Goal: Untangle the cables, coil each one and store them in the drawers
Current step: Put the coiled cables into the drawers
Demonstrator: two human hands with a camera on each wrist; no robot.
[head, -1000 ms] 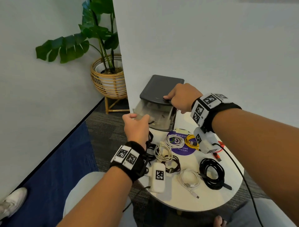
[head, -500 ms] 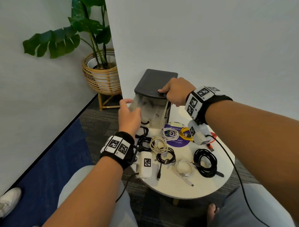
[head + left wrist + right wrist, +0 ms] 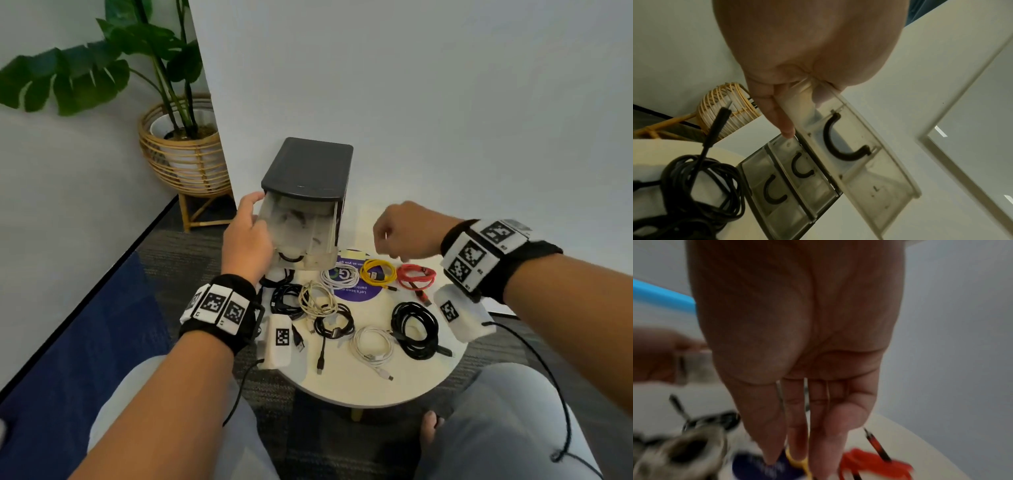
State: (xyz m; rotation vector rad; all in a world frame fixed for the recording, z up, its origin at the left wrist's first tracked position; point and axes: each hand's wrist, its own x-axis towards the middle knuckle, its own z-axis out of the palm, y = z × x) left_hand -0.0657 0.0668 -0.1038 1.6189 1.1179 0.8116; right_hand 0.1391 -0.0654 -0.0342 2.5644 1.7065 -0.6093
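Note:
A dark-topped drawer unit (image 3: 308, 168) stands at the back of the round white table (image 3: 376, 390). Its translucent top drawer (image 3: 303, 236) is pulled out and tilts down. My left hand (image 3: 255, 219) grips that drawer's front left edge; in the left wrist view my thumb lies behind the drawer front (image 3: 859, 154). My right hand (image 3: 394, 240) hovers empty, fingers (image 3: 797, 443) straight, just above the coiled yellow cable (image 3: 378, 272). Beside the yellow one lie a red cable (image 3: 416, 277) and a white cable (image 3: 339, 275). Several coiled black, cream and white cables lie nearer me.
Two lower drawers (image 3: 799, 168) are closed below the top one. A purple round sticker (image 3: 359, 291) lies under the white and yellow cables. A potted plant in a rattan stand (image 3: 185, 154) is left of the wall corner. My knees flank the table's near edge.
My right hand has left the top of the drawer unit and dropped to the right, over the yellow cable. My left hand stays on the pulled-out top drawer.

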